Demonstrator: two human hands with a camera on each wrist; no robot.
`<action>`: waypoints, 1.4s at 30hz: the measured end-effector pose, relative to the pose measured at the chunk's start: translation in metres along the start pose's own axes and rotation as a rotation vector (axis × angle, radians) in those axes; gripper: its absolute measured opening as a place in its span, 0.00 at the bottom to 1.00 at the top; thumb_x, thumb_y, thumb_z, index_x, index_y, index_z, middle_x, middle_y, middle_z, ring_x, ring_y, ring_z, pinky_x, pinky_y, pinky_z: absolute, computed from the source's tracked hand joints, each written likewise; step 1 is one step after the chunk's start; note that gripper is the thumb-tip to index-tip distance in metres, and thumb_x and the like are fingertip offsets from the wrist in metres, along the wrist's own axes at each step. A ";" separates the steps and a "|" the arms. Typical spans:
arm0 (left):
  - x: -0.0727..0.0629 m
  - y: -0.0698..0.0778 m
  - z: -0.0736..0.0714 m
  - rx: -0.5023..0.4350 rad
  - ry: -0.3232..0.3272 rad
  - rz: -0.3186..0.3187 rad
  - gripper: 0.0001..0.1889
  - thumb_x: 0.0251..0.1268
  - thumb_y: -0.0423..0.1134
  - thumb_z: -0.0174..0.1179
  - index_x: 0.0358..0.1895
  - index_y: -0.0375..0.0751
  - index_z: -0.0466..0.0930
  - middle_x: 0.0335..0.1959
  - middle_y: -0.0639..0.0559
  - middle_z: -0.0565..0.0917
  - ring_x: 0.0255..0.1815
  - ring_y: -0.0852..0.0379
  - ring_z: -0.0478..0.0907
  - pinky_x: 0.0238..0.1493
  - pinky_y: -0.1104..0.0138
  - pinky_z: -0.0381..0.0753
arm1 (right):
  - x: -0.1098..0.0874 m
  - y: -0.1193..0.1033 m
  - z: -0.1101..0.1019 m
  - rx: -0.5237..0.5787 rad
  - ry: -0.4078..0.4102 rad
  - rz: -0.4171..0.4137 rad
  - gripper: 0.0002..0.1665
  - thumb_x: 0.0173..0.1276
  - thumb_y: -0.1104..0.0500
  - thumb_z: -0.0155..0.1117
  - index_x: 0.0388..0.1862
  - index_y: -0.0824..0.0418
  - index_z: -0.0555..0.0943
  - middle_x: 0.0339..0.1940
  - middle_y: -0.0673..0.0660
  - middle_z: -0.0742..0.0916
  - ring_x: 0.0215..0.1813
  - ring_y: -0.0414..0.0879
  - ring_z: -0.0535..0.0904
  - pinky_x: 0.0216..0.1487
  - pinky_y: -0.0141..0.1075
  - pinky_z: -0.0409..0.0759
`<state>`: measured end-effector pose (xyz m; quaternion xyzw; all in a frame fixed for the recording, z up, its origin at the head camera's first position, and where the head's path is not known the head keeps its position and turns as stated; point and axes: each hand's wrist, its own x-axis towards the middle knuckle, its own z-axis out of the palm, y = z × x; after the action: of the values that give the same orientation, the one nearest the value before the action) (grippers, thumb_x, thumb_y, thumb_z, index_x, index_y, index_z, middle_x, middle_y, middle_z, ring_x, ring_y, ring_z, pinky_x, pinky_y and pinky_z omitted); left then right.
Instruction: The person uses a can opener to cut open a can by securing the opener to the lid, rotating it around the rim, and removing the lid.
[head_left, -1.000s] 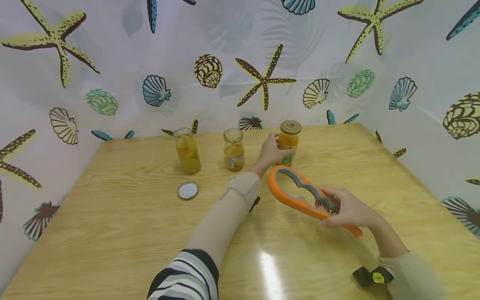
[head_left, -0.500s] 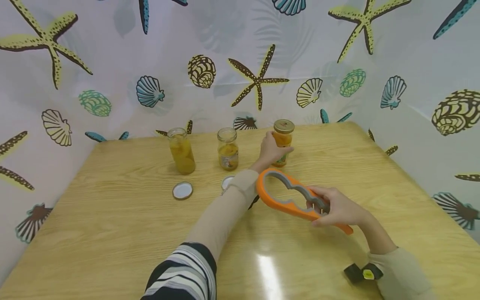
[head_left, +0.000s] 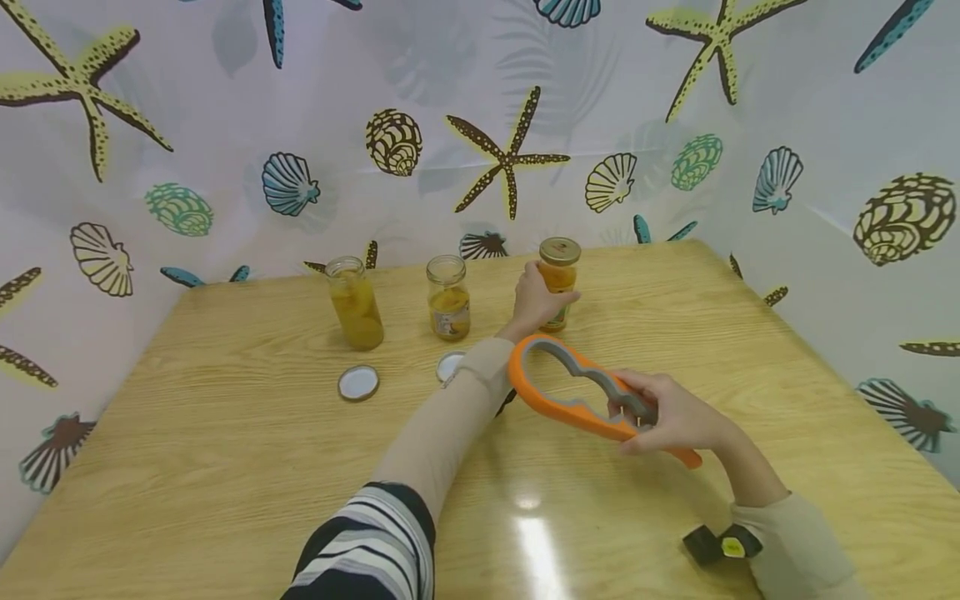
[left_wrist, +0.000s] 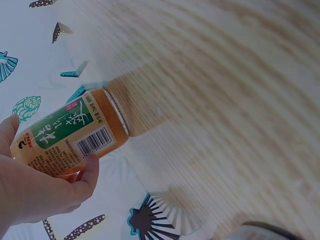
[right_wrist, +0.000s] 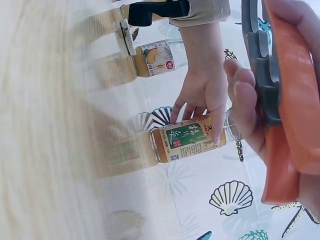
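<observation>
In the head view, my left hand (head_left: 536, 302) is wrapped around the side of a lidded glass jar (head_left: 559, 277) with orange contents, standing upright at the back right. Its gold lid (head_left: 560, 250) is on. The left wrist view shows the jar's green and cream label (left_wrist: 65, 127) between thumb and fingers. My right hand (head_left: 678, 417) grips an orange and grey jar opener (head_left: 566, 412) by its handles, raised over the table in front of that jar. The opener's looped end is apart from the lid. In the right wrist view its orange handle (right_wrist: 300, 100) fills the right side.
Two lidless jars with yellow fruit stand to the left, a tall jar (head_left: 356, 312) and a shorter jar (head_left: 450, 315). Before them lie a loose lid (head_left: 357, 382) and another lid (head_left: 450, 364), partly behind my left forearm. A patterned cloth (head_left: 420, 75) backs the wooden table (head_left: 247, 467).
The head view has turned slightly right, so everything sits further left in it. Both hands keep their hold on the jar and the jar opener, with hardly any movement between them.
</observation>
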<state>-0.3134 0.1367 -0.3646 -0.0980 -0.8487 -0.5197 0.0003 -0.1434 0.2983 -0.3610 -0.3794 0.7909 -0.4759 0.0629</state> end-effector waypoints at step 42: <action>-0.018 0.005 -0.051 0.222 0.036 0.038 0.30 0.37 0.53 0.71 0.46 0.42 0.75 0.37 0.53 0.79 0.35 0.58 0.75 0.32 0.69 0.74 | 0.000 0.006 0.004 0.398 0.010 0.006 0.48 0.52 0.74 0.59 0.67 0.63 0.45 0.36 0.59 0.80 0.16 0.56 0.72 0.13 0.44 0.75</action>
<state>-0.2996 0.0910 -0.3389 -0.1040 -0.8990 -0.4240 0.0359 -0.1450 0.2973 -0.3683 -0.3548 0.6826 -0.6246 0.1342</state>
